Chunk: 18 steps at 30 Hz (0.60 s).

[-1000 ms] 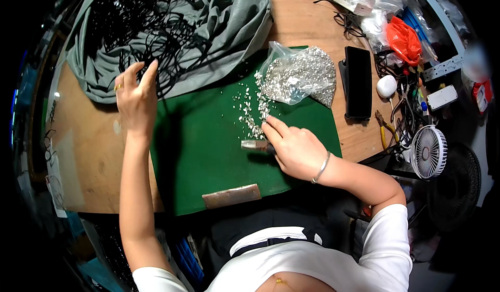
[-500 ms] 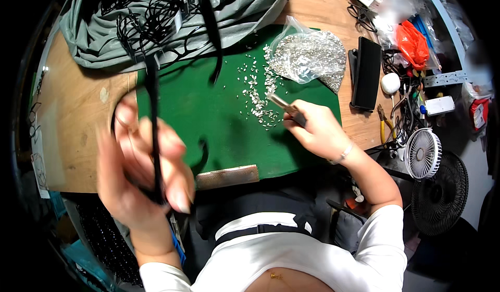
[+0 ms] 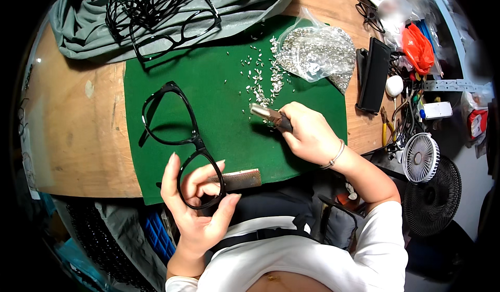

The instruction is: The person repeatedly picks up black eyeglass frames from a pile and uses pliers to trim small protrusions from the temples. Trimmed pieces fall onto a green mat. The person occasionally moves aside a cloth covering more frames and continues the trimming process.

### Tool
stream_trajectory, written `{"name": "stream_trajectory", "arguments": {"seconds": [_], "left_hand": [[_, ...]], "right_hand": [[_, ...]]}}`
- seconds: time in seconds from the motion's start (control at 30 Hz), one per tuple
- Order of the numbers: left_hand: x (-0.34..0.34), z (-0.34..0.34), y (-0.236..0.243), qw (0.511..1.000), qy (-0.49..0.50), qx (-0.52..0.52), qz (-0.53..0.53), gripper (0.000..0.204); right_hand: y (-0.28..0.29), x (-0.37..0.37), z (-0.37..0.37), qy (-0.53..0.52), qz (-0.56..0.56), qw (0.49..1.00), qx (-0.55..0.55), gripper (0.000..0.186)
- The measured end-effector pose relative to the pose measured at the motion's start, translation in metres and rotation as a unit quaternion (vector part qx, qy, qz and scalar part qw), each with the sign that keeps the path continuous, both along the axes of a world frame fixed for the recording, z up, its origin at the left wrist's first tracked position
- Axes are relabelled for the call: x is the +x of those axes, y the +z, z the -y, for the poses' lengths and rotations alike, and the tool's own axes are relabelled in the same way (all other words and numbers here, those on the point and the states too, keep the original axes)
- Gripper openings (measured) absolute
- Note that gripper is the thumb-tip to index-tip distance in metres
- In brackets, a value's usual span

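Observation:
My left hand (image 3: 195, 214), low at centre-left, holds a black spectacle frame (image 3: 198, 143) by its lower rim, fingers curled around it; the frame stands over the green mat (image 3: 239, 146). My right hand (image 3: 310, 135) grips a metal hand tool (image 3: 268, 114), apparently pliers, its silver tip pointing left beside a scatter of small silvery oval pieces (image 3: 260, 89). A clear bag (image 3: 307, 55) on more silvery pieces lies just beyond. A textured metal strip (image 3: 245, 178) rests at the mat's near edge, partly behind the frame and left hand.
Black frames (image 3: 146, 10) heap on grey cloth (image 3: 78, 36) at the back left. To the right are a black phone-like device (image 3: 373, 73), red plastic bag (image 3: 419, 50), yellow-handled pliers (image 3: 385, 128), cables, a white fan (image 3: 419, 156) and a black fan (image 3: 432, 203), along the wooden table (image 3: 83, 135).
My left hand has come down from the heap toward me, bringing a black frame with it. My right hand rose slightly, and the tool's tip has swung to point further left.

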State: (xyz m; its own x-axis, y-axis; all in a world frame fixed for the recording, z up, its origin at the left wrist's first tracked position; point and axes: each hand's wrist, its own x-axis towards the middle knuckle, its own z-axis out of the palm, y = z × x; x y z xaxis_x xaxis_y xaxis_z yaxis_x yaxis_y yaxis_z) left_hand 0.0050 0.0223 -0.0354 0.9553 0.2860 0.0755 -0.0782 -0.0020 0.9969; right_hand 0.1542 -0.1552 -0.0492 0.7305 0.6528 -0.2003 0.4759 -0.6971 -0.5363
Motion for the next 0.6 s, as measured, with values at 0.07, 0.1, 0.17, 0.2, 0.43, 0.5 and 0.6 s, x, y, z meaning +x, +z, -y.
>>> {"name": "stream_trajectory", "arguments": {"seconds": [0.07, 0.1, 0.17, 0.2, 0.43, 0.5, 0.6], "left_hand": [[0.004, -0.002, 0.003, 0.999, -0.022, -0.026, -0.005, 0.088], [0.005, -0.002, 0.003, 0.999, -0.029, -0.018, -0.003, 0.088], [0.006, -0.001, 0.001, 0.999, -0.042, -0.001, 0.001, 0.088], [0.007, 0.001, 0.002, 0.999, -0.035, -0.003, 0.003, 0.089], [0.008, 0.018, 0.005, 0.994, 0.006, 0.107, 0.029, 0.084], [0.013, 0.032, 0.005, 0.992, 0.033, 0.117, 0.018, 0.081], [0.016, 0.042, 0.006, 0.986, 0.062, 0.148, 0.032, 0.08]], "right_hand": [[0.002, 0.002, -0.002, -0.012, -0.012, 1.0, -0.013, 0.016], [0.002, 0.001, -0.003, -0.012, -0.008, 1.0, -0.015, 0.016], [0.001, -0.004, -0.006, -0.004, 0.043, 0.999, -0.018, 0.017], [-0.001, -0.005, -0.005, 0.002, 0.056, 0.998, -0.018, 0.017], [0.03, -0.011, -0.003, -0.108, -0.108, 0.98, 0.128, 0.015], [0.044, -0.027, -0.003, -0.086, -0.231, 0.947, 0.206, 0.016], [0.041, -0.054, -0.012, -0.087, -0.275, 0.909, 0.301, 0.015]]}}
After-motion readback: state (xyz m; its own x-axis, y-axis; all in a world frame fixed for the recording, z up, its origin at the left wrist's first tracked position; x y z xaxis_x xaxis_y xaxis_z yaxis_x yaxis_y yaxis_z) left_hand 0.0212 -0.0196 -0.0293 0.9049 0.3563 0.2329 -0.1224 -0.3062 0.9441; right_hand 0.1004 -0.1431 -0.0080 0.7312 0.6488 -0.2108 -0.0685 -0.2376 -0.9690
